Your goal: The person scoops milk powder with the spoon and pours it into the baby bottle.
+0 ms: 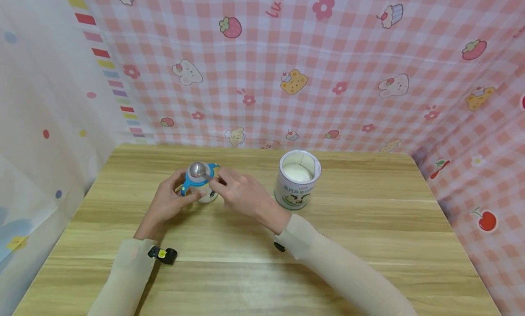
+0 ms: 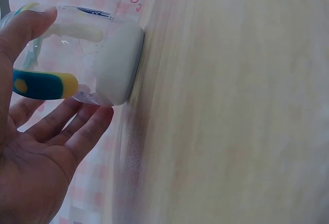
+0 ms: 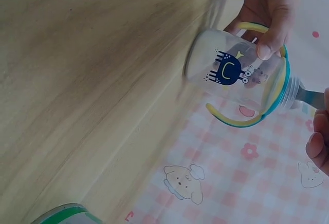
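A clear baby bottle (image 1: 208, 195) with blue-and-yellow side handles stands on the table without a cap, a dark cartoon animal printed on it (image 3: 229, 71). White contents fill its lower part (image 2: 119, 62). My left hand (image 1: 167, 198) holds the bottle from the left, thumb in front and fingers behind. Above the bottle's mouth is the bowl of a metal spoon (image 1: 198, 169). My right hand (image 1: 244, 193) pinches the spoon's handle, mostly hidden by the fingers. In the right wrist view, the spoon's metal (image 3: 311, 98) meets the bottle's neck.
An open can (image 1: 287, 194) with white powder (image 1: 298, 173) inside stands right of my right hand. The wooden table (image 1: 369, 225) ends at a pink checked cloth (image 1: 262, 79) behind. Another patterned cloth (image 1: 41, 101) hangs on the left.
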The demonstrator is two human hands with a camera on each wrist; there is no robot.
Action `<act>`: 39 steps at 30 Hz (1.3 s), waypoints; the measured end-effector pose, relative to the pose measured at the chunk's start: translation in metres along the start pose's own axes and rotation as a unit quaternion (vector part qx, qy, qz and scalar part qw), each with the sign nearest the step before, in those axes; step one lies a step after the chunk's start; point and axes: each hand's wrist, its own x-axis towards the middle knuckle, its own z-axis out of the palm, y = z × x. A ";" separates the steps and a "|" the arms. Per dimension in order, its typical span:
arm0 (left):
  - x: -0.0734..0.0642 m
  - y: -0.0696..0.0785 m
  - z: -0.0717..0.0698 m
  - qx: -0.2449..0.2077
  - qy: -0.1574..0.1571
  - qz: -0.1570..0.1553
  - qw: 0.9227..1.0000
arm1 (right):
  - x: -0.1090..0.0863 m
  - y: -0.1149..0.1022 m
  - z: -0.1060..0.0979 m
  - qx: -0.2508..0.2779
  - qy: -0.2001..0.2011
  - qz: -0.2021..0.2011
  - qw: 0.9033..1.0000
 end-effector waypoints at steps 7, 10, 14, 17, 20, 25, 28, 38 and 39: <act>0.000 0.002 0.000 -0.002 0.005 -0.004 1.000 | -0.002 0.007 0.004 0.062 0.029 0.044 0.997; -0.001 0.004 0.000 -0.007 0.005 -0.002 1.000 | -0.002 0.009 0.006 0.120 0.051 0.081 0.988; -0.001 0.005 -0.001 -0.007 0.003 0.000 1.000 | -0.003 0.009 0.007 0.206 0.058 0.152 0.965; -0.001 0.005 -0.001 0.002 0.004 0.001 1.000 | -0.003 0.009 0.008 0.257 0.061 0.203 0.943; 0.000 0.004 -0.001 0.008 0.006 0.001 1.000 | -0.003 0.009 0.010 0.297 0.066 0.244 0.921; 0.000 0.003 -0.001 0.011 0.009 0.000 1.000 | -0.001 0.008 0.012 0.347 0.073 0.317 0.879; 0.000 0.002 -0.001 0.011 0.010 -0.001 1.000 | 0.000 0.007 0.012 0.382 0.076 0.361 0.847; -0.001 0.003 0.002 -0.014 -0.009 0.004 1.000 | 0.005 0.007 0.003 0.492 0.092 0.485 0.717; -0.001 0.003 0.002 -0.014 -0.010 0.004 1.000 | 0.005 0.007 0.002 0.499 0.093 0.492 0.708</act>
